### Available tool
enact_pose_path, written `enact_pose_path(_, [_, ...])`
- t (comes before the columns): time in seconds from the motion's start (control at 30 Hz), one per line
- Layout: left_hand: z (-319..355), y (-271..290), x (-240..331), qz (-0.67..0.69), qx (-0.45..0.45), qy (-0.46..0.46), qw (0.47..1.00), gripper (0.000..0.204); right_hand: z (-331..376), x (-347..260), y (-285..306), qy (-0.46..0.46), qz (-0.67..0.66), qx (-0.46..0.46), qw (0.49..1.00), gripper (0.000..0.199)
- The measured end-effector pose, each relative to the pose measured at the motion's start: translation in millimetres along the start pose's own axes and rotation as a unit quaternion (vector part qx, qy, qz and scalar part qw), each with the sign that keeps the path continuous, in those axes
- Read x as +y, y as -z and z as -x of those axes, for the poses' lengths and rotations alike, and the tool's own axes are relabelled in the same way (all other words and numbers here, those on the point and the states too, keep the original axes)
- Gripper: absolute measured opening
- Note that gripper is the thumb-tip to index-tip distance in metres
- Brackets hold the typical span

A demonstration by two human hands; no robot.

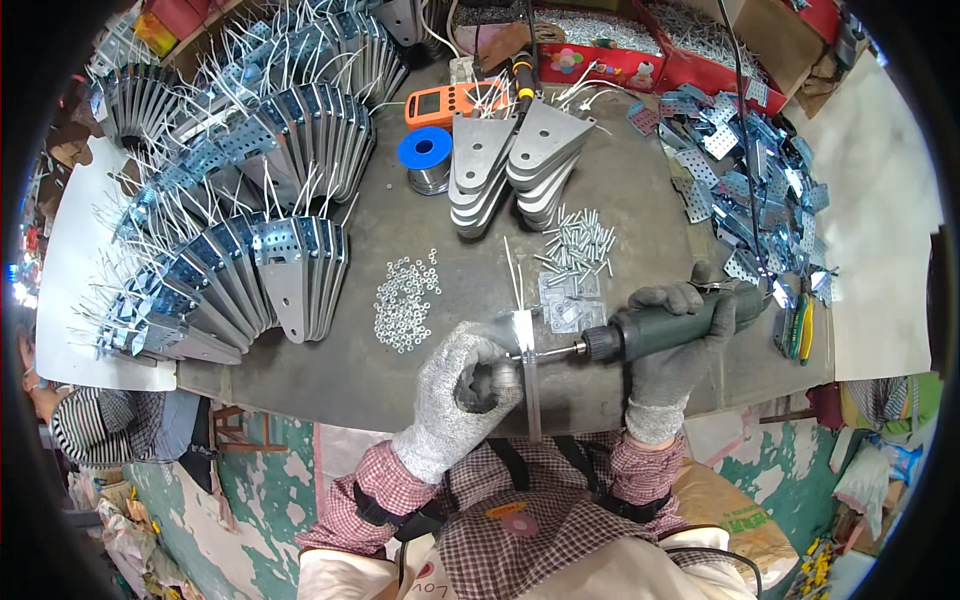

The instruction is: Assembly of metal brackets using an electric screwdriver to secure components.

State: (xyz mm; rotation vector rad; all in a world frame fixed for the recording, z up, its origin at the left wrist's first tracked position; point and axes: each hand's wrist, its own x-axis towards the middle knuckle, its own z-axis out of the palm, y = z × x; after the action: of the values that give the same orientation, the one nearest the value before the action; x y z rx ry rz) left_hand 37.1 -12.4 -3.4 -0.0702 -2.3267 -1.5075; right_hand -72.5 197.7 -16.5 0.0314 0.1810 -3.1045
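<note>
My left hand [465,385], in a pale grey knit glove, pinches a grey metal plate [533,410] that stands on edge close to the table's front. Two white wires rise from the shiny bracket at the plate's top. My right hand [672,350], in a darker grey glove, wraps around a dark green power screwdriver [655,333] held level. Its bit points left and meets the plate opposite my left fingertips; whether those fingers also hold a nut is hidden. Loose nuts [405,305] lie left of the plate. Beyond it, screws [580,245] are heaped by a clear plastic piece [572,303].
Fanned rows of wired plates [300,240] fill the left. Stacked bare plates [480,165], a blue solder spool [425,150] and an orange meter [445,103] stand behind. Perforated brackets [750,190] pile up right, near pliers [806,325]. Red boxes [600,62] line the back.
</note>
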Motion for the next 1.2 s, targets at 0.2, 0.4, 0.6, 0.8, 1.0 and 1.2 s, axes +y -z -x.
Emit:
enact_pose_path(0.2, [-2, -5, -2, -0.022, 0.002, -0.055, 0.998, 0.026, 0, 1, -3, 0.006, 0.008, 0.023, 1.000, 0.037])
enact_pose_path(0.4, [4, -10, -6, -0.108, 0.006, -0.092, 0.990, 0.032, 1, 2, -1, -0.018, 0.002, 0.022, 1.000, 0.028])
enact_pose_path(0.6, [-2, -4, 5, -0.139, -0.046, -0.094, 0.985, 0.033, 0, 0, 0, -0.018, 0.007, 0.023, 1.000, 0.026])
enact_pose_path(0.8, [-1, 8, 28, -0.365, -0.117, -0.143, 0.912, 0.039, -1, 0, 2, -0.022, 0.006, 0.030, 0.999, 0.029])
enact_pose_path(1.0, [-13, 17, 33, -0.236, -0.132, -0.036, 0.962, 0.030, 2, 3, -7, -0.013, 0.031, 0.052, 0.998, 0.030])
enact_pose_path(1.2, [-19, 15, 33, -0.064, -0.113, 0.037, 0.991, 0.025, 3, 5, -6, -0.041, -0.032, 0.022, 0.998, 0.027])
